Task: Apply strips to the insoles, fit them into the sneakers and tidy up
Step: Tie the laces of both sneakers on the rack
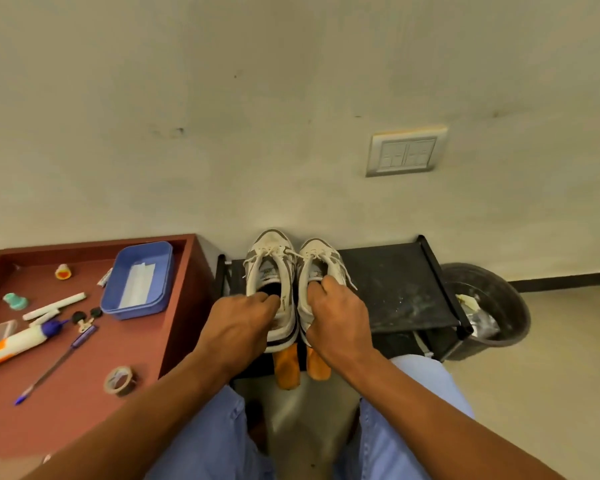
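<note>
Two white and grey sneakers stand side by side on a black rack [395, 289], toes toward the wall. My left hand [243, 323] grips the heel collar of the left sneaker [271, 261], fingers curled into its dark opening. My right hand [336, 317] grips the heel collar of the right sneaker [321, 261] the same way. Two orange insoles [286, 370] lie under the sneakers' heels and stick out toward me over the rack's front edge. White strips [137, 284] lie in a blue tray [111, 299] on the red-brown table [84, 375] at my left.
On the table lie a glue tube [14, 342], white markers [54, 306], a blue pen [54, 363], a tape roll [120, 381] and small stamps. A black waste bin [492, 306] with scraps stands right of the rack. The wall is close behind; my knees are below.
</note>
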`<state>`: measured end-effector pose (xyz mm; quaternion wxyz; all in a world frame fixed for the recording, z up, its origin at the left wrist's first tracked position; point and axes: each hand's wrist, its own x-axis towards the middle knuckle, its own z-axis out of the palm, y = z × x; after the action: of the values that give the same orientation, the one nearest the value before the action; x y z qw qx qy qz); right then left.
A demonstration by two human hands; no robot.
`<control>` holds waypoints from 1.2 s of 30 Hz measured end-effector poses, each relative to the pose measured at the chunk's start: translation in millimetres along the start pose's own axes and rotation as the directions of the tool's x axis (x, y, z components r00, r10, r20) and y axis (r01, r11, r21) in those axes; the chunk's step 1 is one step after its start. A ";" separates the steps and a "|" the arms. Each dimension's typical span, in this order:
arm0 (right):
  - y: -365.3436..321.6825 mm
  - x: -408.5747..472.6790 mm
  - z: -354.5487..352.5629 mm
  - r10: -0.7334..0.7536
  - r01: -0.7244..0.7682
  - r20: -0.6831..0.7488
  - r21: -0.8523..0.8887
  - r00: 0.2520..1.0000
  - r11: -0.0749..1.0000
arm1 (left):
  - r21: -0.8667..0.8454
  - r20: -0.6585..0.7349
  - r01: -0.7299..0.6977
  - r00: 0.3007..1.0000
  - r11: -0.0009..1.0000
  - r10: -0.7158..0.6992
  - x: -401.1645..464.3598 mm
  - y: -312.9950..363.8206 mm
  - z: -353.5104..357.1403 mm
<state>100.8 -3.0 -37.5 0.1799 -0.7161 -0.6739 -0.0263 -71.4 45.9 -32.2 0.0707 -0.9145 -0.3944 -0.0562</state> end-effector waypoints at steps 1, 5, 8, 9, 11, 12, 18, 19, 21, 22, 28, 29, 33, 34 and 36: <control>1.2 1.8 4.3 0.006 -0.006 0.014 -0.002 1.000 1.000 | 0.005 0.036 -0.004 0.999 1.000 0.004 0.7 3.2 6.6; 3.2 7.5 15.4 0.006 -0.006 0.025 -0.008 1.000 1.000 | 0.019 0.106 -0.033 0.994 0.999 0.031 6.1 13.1 22.8; 2.5 4.7 22.0 -0.002 0.004 0.054 -0.037 0.999 0.999 | 0.012 0.145 -0.038 0.989 0.999 0.036 6.8 12.4 28.5; 2.2 3.3 24.8 0.005 -0.001 0.075 -0.046 0.997 0.999 | 0.010 0.158 -0.036 0.987 0.999 0.034 6.1 11.5 30.2; 1.9 0.0 30.3 0.022 -0.015 0.125 -0.058 0.992 0.998 | -0.001 0.173 -0.002 0.985 1.000 0.002 4.1 9.3 33.1; 2.1 -1.9 32.8 0.031 -0.021 0.153 -0.065 0.988 0.998 | -0.017 0.170 0.025 0.985 1.000 -0.022 3.9 8.7 33.3; 5.4 -6.9 33.4 0.042 -0.027 0.221 -0.069 0.974 0.997 | -0.041 0.180 0.084 0.981 0.996 -0.076 1.7 5.5 33.3; 5.8 -7.4 31.7 0.049 -0.035 0.232 -0.066 0.971 0.997 | -0.044 0.197 0.093 0.977 0.995 -0.082 1.2 5.4 33.3; 5.9 -8.6 29.1 0.068 -0.050 0.273 -0.070 0.960 0.996 | -0.044 0.219 0.101 0.972 0.994 -0.089 1.8 6.2 33.3; 6.0 -9.1 27.9 0.078 -0.058 0.305 -0.075 0.949 0.995 | -0.034 0.225 0.103 0.970 0.994 -0.093 1.8 6.6 34.5; 9.3 -6.7 27.5 0.075 -0.046 0.429 -0.078 0.900 0.996 | -0.032 0.242 0.160 0.959 0.987 -0.147 1.8 5.4 41.4; 9.1 -5.9 28.0 0.071 -0.047 0.429 -0.065 0.900 0.997 | -0.059 0.246 0.172 0.957 0.983 -0.153 2.1 4.4 41.9; 7.6 -5.4 32.2 0.063 -0.061 0.414 -0.019 0.908 0.998 | -0.071 0.274 0.177 0.950 0.982 -0.151 4.6 4.3 41.4; 7.4 -5.6 33.9 0.063 -0.064 0.407 -0.012 0.911 0.998 | -0.057 0.263 0.165 0.954 0.985 -0.145 5.5 6.0 41.6; 7.1 -6.6 36.9 0.058 -0.061 0.394 -0.005 0.917 0.998 | -0.016 0.258 0.142 0.957 0.990 -0.133 6.9 11.8 39.9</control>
<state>99.6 1.3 -75.4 0.0442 -0.7264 -0.6741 0.1263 -56.2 49.7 -71.4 -0.0005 -0.8855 -0.4618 0.0509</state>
